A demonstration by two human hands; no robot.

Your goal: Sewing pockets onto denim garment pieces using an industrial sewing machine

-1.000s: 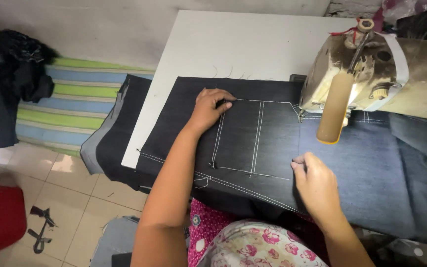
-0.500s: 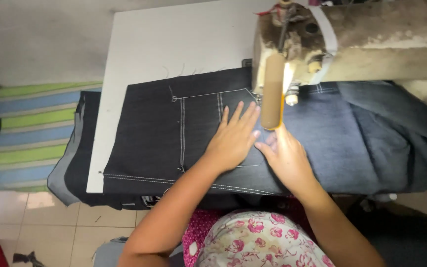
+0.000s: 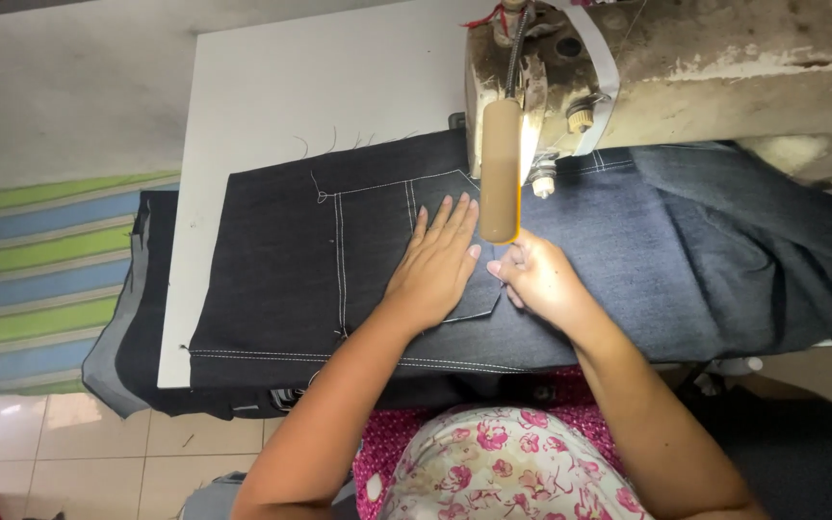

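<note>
A dark denim piece (image 3: 281, 260) with white stitch lines and a sewn-on pocket lies on the white sewing table (image 3: 272, 96). My left hand (image 3: 435, 265) rests flat on the pocket, fingers spread and pointing towards the machine. My right hand (image 3: 536, 279) is beside it, fingers curled and pinching the denim at the pocket's edge. Both hands sit just in front of the worn sewing machine head (image 3: 647, 77), whose tan cylinder (image 3: 500, 173) hangs above my fingers. The needle itself is hidden.
More denim (image 3: 724, 241) runs under the machine to the right and hangs over the table's edge. A stack of dark fabric (image 3: 127, 347) drapes off the table's left side. A green and blue striped mat (image 3: 40, 270) lies on the floor at left.
My view has shifted left over the table. My left hand went from the stitch lines at left to the pocket by the machine, and my right hand closed in beside it.
</note>
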